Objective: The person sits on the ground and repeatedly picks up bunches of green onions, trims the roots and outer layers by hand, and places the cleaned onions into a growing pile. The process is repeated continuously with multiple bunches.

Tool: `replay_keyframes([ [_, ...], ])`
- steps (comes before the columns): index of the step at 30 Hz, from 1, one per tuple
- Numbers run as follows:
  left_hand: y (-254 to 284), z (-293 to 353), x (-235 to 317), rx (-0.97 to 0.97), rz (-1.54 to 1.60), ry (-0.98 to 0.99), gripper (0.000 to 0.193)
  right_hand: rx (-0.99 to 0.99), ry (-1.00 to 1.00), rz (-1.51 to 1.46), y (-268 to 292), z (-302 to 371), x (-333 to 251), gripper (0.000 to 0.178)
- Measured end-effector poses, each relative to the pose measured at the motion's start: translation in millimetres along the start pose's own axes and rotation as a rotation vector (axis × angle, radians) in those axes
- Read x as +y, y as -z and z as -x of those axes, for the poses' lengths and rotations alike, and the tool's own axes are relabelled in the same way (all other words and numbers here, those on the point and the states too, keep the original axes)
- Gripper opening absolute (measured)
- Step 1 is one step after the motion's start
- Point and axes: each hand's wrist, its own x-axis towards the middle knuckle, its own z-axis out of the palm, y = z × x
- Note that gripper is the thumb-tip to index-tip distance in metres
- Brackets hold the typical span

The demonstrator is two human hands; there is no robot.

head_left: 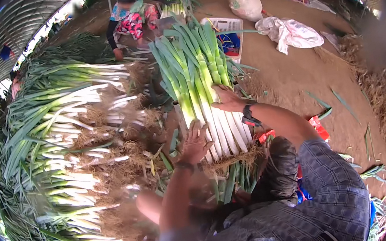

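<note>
1. The right hand (226, 98) lies flat on top of the bundle of leeks (204, 94), with the fingers spread over the pale stalks. It presses more than it grips, and nothing is clenched.
2. The left hand (195, 142) is set against the near side of the same bundle, close to the root ends. Its fingers are blurred, so whether they are released or closed around a stalk cannot be told.
3. The bundle rests on the earth floor (294, 71) in front of the person, white ends toward the body and green leaves pointing away.
4. No tie or band can be seen around the stalks. It is judged that the bundle could roll apart if the pressure from the two hands is taken away unevenly.
5. The outer stalks at the left edge appear less supported. They could slide off toward the large pile of leeks (69, 152) and get mixed with it.
6. The root ends under the left hand are hidden by the forearm and by motion blur.
7. A red object (316, 125) beside the right forearm is partly covered, and its kind cannot be made out.
8. Another person (132, 18) at the far side is seen only in part. A white crate (230, 41) behind the bundle is half hidden by leaves.
</note>
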Motion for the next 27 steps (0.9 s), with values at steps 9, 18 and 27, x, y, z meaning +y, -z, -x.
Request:
replay_keyframes([
  [9, 39, 98, -66, -0.140, 0.348, 0.271, 0.025, -0.564, -0.078, -0.115, 103, 113, -7, 0.058],
  [18, 139, 233, -108, -0.007, 0.979, 0.545, 0.034, -0.215, -0.714, -0.990, 104, 230, 106, 0.039],
  [27, 114, 257, -68, 0.225, 0.183, 0.476, 0.025, -0.017, -0.578, -0.540, 113, 257, 93, 0.033],
])
